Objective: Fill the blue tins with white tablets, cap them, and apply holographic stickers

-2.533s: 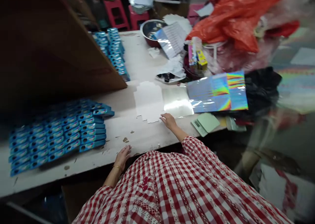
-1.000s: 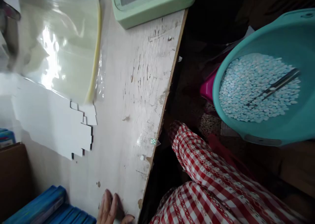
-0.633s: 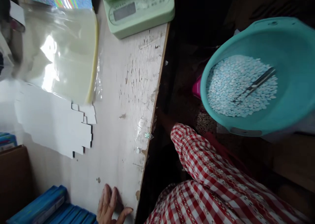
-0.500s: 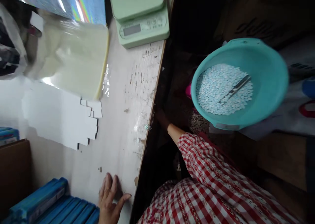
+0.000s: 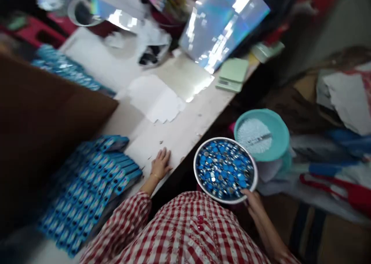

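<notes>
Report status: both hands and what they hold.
Left hand flat on table edge, open. Right hand grips round bowl of blue pieces. Teal basin close beside bowl.

Teal basin; grn scale; blue pkgs; card blanks.

Light: soft and even, table bright.
Glare: white flare bouncing off holographic sheets and clear film.
Blur: motion smear everywhere, heaviest at edges; round tray clearest.
Shadow: brown board dark.

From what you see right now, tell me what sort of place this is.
Probably a small packing workshop: rows of blue boxes on the table, flat white box blanks, and a bowl of blue pieces in the right hand.
</notes>
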`<state>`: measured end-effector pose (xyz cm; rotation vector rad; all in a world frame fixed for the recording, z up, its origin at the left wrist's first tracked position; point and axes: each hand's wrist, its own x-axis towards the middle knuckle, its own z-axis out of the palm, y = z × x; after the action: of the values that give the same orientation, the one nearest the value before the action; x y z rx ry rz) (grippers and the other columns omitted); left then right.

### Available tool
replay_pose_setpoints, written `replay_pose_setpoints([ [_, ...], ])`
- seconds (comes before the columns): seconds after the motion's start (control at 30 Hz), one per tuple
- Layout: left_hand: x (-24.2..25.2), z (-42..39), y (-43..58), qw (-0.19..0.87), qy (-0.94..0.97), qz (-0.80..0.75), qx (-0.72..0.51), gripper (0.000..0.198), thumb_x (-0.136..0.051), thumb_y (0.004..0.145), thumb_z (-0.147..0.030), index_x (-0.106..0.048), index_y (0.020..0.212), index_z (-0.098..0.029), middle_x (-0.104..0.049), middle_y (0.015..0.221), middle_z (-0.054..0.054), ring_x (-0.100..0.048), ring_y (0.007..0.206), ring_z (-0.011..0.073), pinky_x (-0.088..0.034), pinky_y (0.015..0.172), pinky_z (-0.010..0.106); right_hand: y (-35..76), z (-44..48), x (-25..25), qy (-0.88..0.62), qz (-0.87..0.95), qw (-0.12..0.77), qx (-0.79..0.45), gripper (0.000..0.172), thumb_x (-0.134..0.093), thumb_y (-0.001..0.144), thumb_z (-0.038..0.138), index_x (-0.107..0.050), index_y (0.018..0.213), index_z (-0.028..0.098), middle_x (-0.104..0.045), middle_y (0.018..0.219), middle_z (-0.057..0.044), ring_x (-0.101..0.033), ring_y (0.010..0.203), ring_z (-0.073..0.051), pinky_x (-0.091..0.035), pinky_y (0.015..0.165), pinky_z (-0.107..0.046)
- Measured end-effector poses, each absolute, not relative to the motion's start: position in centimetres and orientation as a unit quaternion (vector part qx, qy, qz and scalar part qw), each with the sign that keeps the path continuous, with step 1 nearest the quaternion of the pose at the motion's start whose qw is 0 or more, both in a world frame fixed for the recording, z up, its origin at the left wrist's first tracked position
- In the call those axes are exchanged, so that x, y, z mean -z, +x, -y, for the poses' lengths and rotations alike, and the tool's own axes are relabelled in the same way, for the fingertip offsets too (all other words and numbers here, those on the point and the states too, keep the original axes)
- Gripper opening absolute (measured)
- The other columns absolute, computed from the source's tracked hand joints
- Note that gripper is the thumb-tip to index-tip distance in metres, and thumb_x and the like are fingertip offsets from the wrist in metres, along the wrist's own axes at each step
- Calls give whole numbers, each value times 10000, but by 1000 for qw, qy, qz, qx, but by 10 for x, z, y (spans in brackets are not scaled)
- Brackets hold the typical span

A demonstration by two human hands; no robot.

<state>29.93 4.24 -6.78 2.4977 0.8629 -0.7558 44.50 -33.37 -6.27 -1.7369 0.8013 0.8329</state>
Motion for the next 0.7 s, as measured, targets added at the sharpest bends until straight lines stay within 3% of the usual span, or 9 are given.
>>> replay_pose_setpoints([
  [0.07,60,-35,298,243,878,-337,237,770,-630,743,-226,-297,1437,-244,-203,1527,126,-153,1408,311,-276,1042,526,457,347,44,-732,-331,487,-344,168,-690,390,269,-533,440,233,-486,359,15,-377,276,-110,-253,252,-229],
  [0.13,53,-28,288,317,853,-369,190,719,-624,756,-251,-344,1418,-215,-279,1499,142,-263,1376,302,-276,1055,500,475,336,28,-739,-302,487,-354,205,-720,357,268,-536,438,232,-489,372,19,-383,283,-108,-275,252,-236],
  [0.27,36,-14,247,441,793,-405,114,532,-590,784,-307,-523,1297,-179,-510,1350,135,-476,1242,266,-335,1045,404,497,249,4,-730,-191,524,-395,243,-727,362,244,-587,556,202,-569,470,15,-455,340,-118,-308,273,-233],
  [0.33,30,-10,227,478,764,-422,96,497,-572,795,-331,-559,1259,-154,-576,1276,139,-547,1161,256,-388,1000,366,497,190,3,-727,-140,531,-413,238,-704,380,252,-518,516,192,-501,413,44,-410,324,-88,-280,276,-207],
  [0.57,22,1,199,497,694,-520,17,494,-573,784,-350,-580,1234,-148,-604,1233,141,-597,1070,254,-439,927,346,489,37,36,-765,30,432,-477,258,-649,556,272,-399,538,210,-409,392,71,-349,329,-66,-267,305,-201],
  [0.7,23,7,194,523,632,-571,-41,476,-599,753,-342,-612,1193,-159,-624,1201,132,-616,1019,249,-473,874,333,513,17,28,-802,115,355,-467,217,-649,651,358,-550,686,169,-562,547,-18,-503,460,-147,-381,386,-257],
])
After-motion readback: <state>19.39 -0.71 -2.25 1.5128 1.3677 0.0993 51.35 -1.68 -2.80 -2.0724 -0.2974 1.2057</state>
